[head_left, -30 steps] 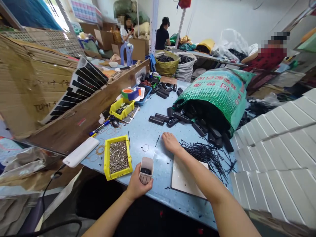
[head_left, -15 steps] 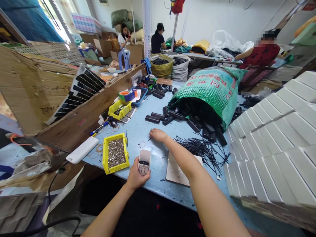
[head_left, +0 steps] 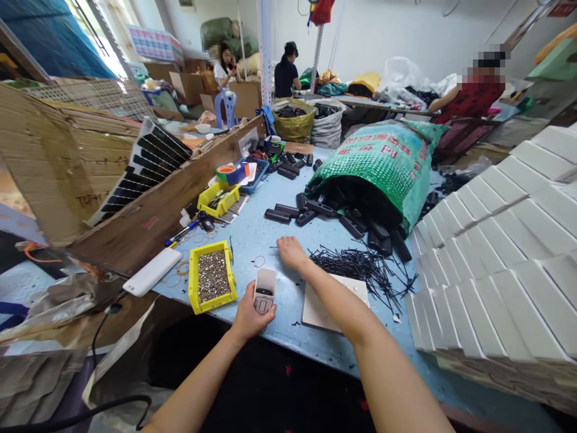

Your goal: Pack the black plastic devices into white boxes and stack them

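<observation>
Low at the table's front edge, my left hand (head_left: 250,313) is closed around a small white box (head_left: 264,304) whose top flap stands up. Something black shows inside the box's opening. My right hand (head_left: 292,251) is just above the blue tabletop, fingers pinched, with a thin black stick (head_left: 274,247) poking out at the fingertips. To its right lies a heap of thin black sticks (head_left: 365,269), partly over a pale square board (head_left: 315,307). A small thin ring (head_left: 258,261) lies on the table between the box and my right hand.
A yellow bin (head_left: 193,276) of small metal parts stands left. A green woven sack (head_left: 374,162) spills black oblong cases (head_left: 288,210). White boxes (head_left: 487,300) are stacked at right; a wooden board (head_left: 166,210) edges the left. Other people sit at the back.
My right hand has shifted slightly right, toward the heap of sticks, and a longer piece of stick now shows at its fingertips. My left hand still holds the box.
</observation>
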### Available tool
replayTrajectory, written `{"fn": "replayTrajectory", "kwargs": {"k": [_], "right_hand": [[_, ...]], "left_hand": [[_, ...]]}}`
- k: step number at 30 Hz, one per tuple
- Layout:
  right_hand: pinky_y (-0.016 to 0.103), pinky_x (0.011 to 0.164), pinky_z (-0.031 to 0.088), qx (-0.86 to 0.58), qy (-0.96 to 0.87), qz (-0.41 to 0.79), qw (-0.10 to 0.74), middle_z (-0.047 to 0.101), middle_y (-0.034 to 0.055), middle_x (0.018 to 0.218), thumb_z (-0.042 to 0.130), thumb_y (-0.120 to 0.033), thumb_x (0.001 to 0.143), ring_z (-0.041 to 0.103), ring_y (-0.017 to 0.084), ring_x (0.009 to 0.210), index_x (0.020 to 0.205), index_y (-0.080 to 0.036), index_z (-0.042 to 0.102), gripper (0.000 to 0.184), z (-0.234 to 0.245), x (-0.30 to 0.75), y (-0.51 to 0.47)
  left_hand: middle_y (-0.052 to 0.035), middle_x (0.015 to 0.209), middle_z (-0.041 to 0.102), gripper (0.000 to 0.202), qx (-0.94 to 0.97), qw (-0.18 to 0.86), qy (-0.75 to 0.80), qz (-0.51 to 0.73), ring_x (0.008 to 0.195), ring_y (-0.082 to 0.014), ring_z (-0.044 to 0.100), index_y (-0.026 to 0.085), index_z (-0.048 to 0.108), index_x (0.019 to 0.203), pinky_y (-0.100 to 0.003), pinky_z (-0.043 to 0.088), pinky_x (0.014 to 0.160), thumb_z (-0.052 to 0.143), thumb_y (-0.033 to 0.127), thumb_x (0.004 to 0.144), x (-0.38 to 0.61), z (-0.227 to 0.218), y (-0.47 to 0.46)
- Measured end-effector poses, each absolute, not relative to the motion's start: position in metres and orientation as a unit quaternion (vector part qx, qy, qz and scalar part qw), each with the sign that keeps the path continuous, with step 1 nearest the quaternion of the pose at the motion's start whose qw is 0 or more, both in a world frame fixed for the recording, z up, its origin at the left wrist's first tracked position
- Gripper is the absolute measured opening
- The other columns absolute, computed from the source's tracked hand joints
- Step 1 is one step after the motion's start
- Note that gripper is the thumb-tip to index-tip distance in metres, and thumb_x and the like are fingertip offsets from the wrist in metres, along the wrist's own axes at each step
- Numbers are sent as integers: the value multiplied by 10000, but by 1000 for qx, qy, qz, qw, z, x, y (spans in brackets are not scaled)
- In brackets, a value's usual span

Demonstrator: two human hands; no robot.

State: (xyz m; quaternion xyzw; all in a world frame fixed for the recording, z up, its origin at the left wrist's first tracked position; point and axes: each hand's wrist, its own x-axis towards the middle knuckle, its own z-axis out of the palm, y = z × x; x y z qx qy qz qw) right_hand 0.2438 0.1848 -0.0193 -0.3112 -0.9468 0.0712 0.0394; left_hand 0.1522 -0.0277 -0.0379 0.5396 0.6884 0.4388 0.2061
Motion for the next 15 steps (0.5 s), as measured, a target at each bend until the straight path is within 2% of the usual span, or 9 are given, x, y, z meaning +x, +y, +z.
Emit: {"fn": "replayTrajectory", "kwargs": {"k": [3,6,8,11,13,15], "right_hand": [[435,852,406,-409,-903,96,89,605,203,975,393,-37,864,563,299,946,948,-67,586,213,-12,296,185],[366,790,458,-458,-869,133,134,624,140,930,414,-107,897,598,243,880,936,-118,573,163,0,343,163],[311,738,492,-454,-825,222,251,622,82,934,407,-200,941,616,190,830,1057,-161,531,174,9,358,134],[301,674,525,-407,-686,392,458,620,31,896,504,-317,922,628,169,747,1139,-226,496,235,16,357,87],[342,729,524,-395,-681,399,471,631,26,847,593,-313,865,620,188,764,1044,-236,565,196,16,351,65],[406,851,485,-392,-740,344,425,643,46,845,632,-308,829,598,221,861,879,-230,632,92,12,347,55]], "left_hand": [[-86,1008,634,625,541,259,683,416,875,-225,648,149,376,1235,-356,518,791,659,325,707,160,-24,-22],[-105,1121,618,704,570,308,656,387,982,-245,635,172,341,1312,-364,504,848,666,321,705,172,-14,-12],[-117,1209,590,764,592,320,640,371,1040,-259,621,195,303,1368,-371,495,874,662,299,702,180,-14,-6],[-123,1205,601,868,616,321,630,346,958,-264,652,205,197,1442,-382,511,817,652,287,707,187,-19,-1],[-121,1193,609,881,628,317,623,341,907,-248,662,202,163,1455,-378,519,787,641,282,720,188,-25,-1],[-122,1245,579,785,641,300,610,355,971,-236,645,211,246,1420,-372,511,827,625,269,735,186,-29,-1]]}}
